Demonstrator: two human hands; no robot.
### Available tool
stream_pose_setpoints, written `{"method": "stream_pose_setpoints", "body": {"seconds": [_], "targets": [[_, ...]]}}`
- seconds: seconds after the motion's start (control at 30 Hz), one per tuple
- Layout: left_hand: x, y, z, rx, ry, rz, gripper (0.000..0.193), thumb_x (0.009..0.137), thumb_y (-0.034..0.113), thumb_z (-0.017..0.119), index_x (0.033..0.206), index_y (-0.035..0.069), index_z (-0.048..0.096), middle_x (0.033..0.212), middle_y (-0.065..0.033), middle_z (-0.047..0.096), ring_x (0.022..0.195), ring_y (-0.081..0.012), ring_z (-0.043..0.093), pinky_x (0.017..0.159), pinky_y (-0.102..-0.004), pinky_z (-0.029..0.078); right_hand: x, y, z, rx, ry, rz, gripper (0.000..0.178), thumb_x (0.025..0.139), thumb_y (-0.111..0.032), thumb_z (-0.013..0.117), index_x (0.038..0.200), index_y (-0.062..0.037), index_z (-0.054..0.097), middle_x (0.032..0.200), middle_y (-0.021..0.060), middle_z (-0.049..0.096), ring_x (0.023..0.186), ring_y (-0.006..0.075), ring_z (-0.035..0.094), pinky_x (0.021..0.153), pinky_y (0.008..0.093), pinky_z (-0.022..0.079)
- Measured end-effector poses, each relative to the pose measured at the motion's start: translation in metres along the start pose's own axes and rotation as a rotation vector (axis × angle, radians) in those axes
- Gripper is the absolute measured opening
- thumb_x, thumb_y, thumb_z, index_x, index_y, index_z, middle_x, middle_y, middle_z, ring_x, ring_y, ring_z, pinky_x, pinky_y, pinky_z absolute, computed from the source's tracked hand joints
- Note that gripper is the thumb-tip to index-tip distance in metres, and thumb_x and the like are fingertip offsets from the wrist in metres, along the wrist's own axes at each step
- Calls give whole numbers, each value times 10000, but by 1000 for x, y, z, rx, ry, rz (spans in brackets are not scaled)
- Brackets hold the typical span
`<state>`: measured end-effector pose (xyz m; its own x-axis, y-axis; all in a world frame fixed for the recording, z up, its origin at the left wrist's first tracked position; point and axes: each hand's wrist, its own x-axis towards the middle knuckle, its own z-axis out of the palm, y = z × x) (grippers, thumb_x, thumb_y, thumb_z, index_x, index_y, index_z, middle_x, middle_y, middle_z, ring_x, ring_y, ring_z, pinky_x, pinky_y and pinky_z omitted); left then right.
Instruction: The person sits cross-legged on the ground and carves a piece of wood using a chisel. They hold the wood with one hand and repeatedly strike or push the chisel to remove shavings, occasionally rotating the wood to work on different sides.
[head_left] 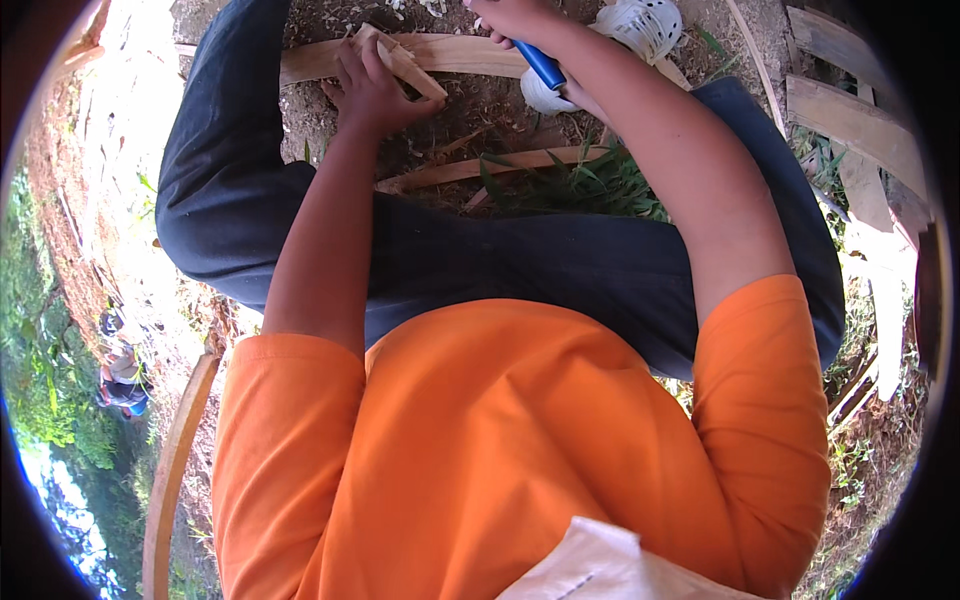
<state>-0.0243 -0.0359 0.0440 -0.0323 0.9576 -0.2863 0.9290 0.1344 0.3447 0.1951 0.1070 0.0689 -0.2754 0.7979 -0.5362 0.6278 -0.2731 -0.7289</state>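
Note:
My left hand (362, 85) is closed around a short block of pale wood (410, 68), with the fingers bent over its far side. The block lies over a long, flat wooden strip (465, 55) on the ground. To the right, at the top edge of the view, my right hand (512, 18) grips a tool with a blue handle (540, 64). The handle's end sticks out toward me below the fist, while the tool's working end is out of view. Some space separates the two hands.
White perforated clogs (645, 28) are beside my right forearm. Wood shavings (425, 8) litter the soil. A second strip (500, 168) lies nearer, by green grass (590, 185). Wooden boards (860, 135) are at the right. Another person (124, 375) is far off left.

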Motion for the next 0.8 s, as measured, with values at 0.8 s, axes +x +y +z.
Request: {"method": "stream_pose_setpoints", "body": {"seconds": [0.8], "targets": [[24, -7, 6, -2, -145, -223, 1690, 487, 780, 868, 1596, -78, -75, 1677, -319, -62, 1562, -486, -86, 1239, -621, 90, -73, -38, 36, -130, -340, 201, 352, 1037, -186, 452, 1354, -130, 593, 692, 112, 663, 513, 193, 658, 461, 357, 548]]}}
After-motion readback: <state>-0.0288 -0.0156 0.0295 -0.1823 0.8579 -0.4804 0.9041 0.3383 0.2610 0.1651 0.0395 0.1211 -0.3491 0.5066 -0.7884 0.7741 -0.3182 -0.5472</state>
